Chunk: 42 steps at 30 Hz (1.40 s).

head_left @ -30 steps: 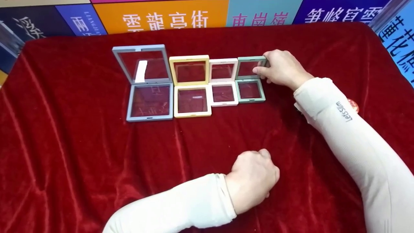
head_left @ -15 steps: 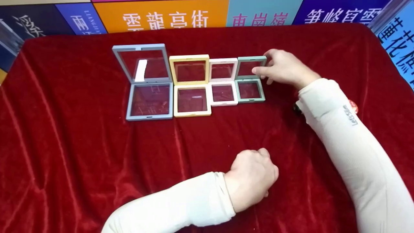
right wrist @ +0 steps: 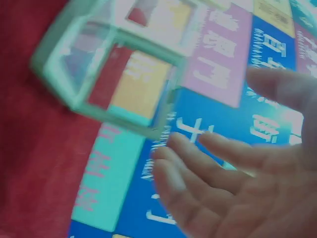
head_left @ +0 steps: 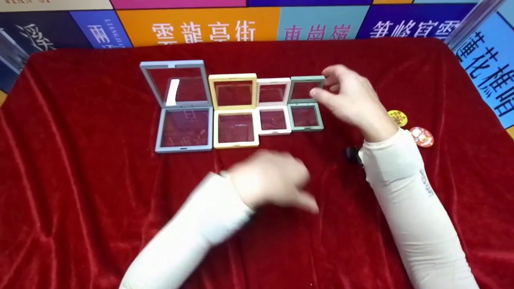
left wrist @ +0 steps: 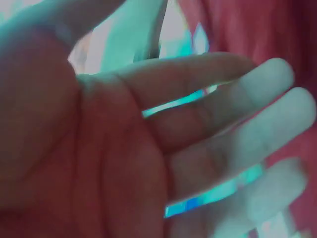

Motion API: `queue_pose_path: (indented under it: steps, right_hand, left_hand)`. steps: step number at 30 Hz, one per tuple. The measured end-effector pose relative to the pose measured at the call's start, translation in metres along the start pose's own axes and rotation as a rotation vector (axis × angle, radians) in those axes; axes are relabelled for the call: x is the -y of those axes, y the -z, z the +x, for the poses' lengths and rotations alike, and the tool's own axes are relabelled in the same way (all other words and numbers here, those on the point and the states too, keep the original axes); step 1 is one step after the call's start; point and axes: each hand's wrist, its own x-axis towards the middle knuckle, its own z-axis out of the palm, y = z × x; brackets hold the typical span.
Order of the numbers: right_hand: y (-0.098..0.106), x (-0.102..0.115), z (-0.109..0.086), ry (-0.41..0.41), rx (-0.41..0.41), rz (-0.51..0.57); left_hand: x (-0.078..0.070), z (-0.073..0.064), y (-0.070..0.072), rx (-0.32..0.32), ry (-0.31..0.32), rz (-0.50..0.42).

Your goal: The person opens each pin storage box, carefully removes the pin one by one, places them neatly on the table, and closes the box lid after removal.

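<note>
Four display frames stand in a row, each with a clear panel raised behind a flat one: blue-grey [head_left: 184, 150], yellow [head_left: 236, 145], pale pink and white [head_left: 275, 132], and green [head_left: 307, 129]. Beside the green one is my right hand [head_left: 353, 98], thumb and fingers spread. A gap separates its fingers from the green frame [right wrist: 121, 122] in the right wrist view. Blurred by motion, my left hand [head_left: 275, 178] hovers in front of the row and holds nothing. Its palm [left wrist: 119, 153] and extended fingers fill the left wrist view.
Wrinkled red velvet [head_left: 100, 200] covers the table. Right of my right wrist lie a yellow round badge [head_left: 397, 118] and a red round badge [head_left: 420, 137]. A small black object [head_left: 352, 155] is by the right cuff. Colourful lettered panels [head_left: 200, 30] stand behind.
My left hand has opened from a fist and moved up and left. The right hand has drawn off the green frame, its fingers spreading. The view has tilted slightly, and the badges now show.
</note>
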Motion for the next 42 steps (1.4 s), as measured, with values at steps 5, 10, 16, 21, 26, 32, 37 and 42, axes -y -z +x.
queue_pose_path:
  steps: [5,10,16,21,26,32,37,42]
  right_hand:
    - [-0.02,0.018,-0.004,0.145,0.151,-0.207]
    - [-0.05,0.049,-0.007,0.143,0.18,-0.319]
    - [-0.074,0.083,-0.016,0.156,0.118,-0.33]
    - [-0.098,0.1,-0.027,0.473,0.218,-0.417]
    - [-0.115,0.108,-0.039,0.618,0.48,-0.58]
    - [-0.125,0.107,-0.045,0.556,0.541,-0.607]
    - [-0.127,0.106,-0.047,0.548,0.558,-0.624]
    - [-0.131,0.108,-0.049,0.564,0.571,-0.657]
  left_hand:
    - [0.074,-0.028,0.04,-0.478,0.263,-0.045]
    - [0.132,-0.053,0.05,-0.822,0.424,-0.062]
    - [0.151,-0.051,0.043,-0.657,0.499,-0.125]
    - [0.148,-0.05,0.045,-0.607,0.478,-0.141]
    - [0.148,-0.058,0.048,-0.586,0.482,-0.183]
    - [0.151,-0.061,0.047,-0.543,0.487,-0.207]
    - [0.151,-0.057,0.047,-0.513,0.51,-0.185]
    - [0.152,-0.056,0.046,-0.483,0.527,-0.18]
